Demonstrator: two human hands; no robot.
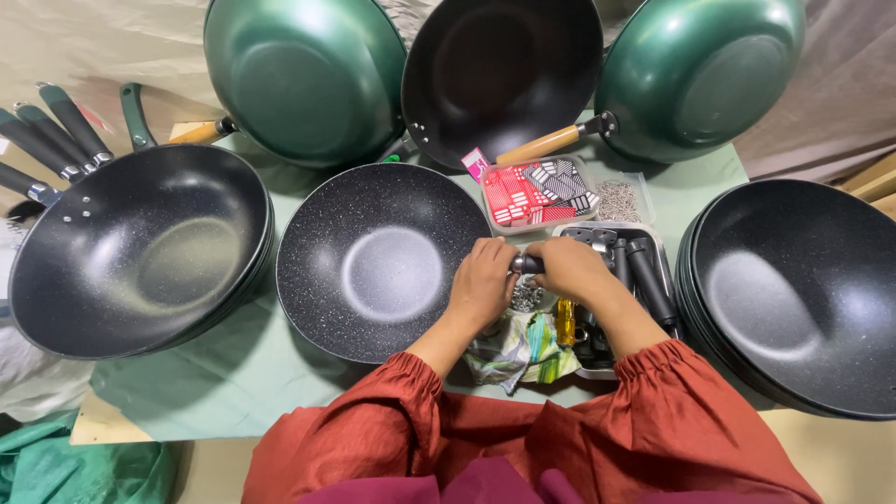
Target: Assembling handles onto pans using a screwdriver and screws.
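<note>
Head camera, looking down: I am sitting at a table (233,383) covered in pale green cloth, my rust-red sleeves filling the bottom of the view. My left hand (483,280) is resting on the right rim of a speckled black wok (378,257) in front of me, fingers curled narrow around the end of a dark pan handle (527,264). My right hand (571,268) is closing over the same handle from the other side, so most of it is hidden and I cannot tell how it meets the wok.

Just beyond my right hand, a metal tray (653,245) is holding more black handles. Behind it are lying a clear box of red and grey cards (539,193) and a small bag of screws (618,200). Below my hands, a patterned cloth (518,350) and a yellow-handled screwdriver (566,320) are lying.

Stacks of black woks are crowding both sides: one stack at left (140,247), another at right (803,289). Three woks are leaning upright along the back: green (303,75), black (504,70), green (700,70).
</note>
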